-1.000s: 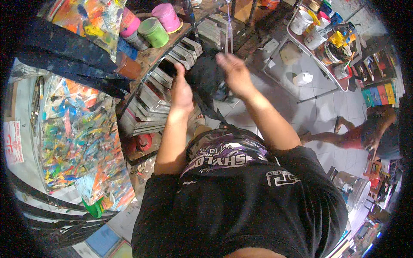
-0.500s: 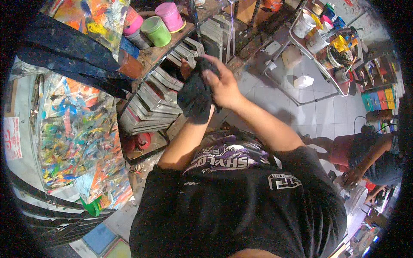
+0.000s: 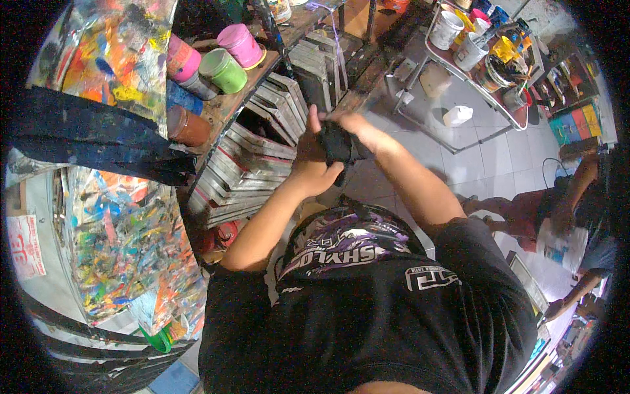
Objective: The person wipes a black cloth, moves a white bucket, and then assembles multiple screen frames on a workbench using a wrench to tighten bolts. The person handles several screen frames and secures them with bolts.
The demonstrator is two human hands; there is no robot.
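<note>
My two hands meet in front of my chest around a bundled black cloth (image 3: pixel 336 144). My left hand (image 3: pixel 310 156) is bare and cups it from the left, thumb pressed against its near side and a fingertip pointing up. From the right, my right hand (image 3: pixel 354 129) bends over the cloth's upper side, its fingers curled and partly hidden. Just beyond and left of the hands, several flat frames (image 3: pixel 246 154) stand packed on edge in a rack.
Pink (image 3: pixel 240 44) and green tubs (image 3: pixel 224 70) stand on a wooden shelf at upper left. A paint-smeared sheet (image 3: pixel 128 243) hangs at left. Upper right, a metal-framed table (image 3: pixel 441 60) carries several paint pots. Another person's arm (image 3: pixel 581 177) is at far right.
The black cloth covered my left hand to the wrist; now it is bunched between both hands and the left hand is bare. The view has shifted slightly.
</note>
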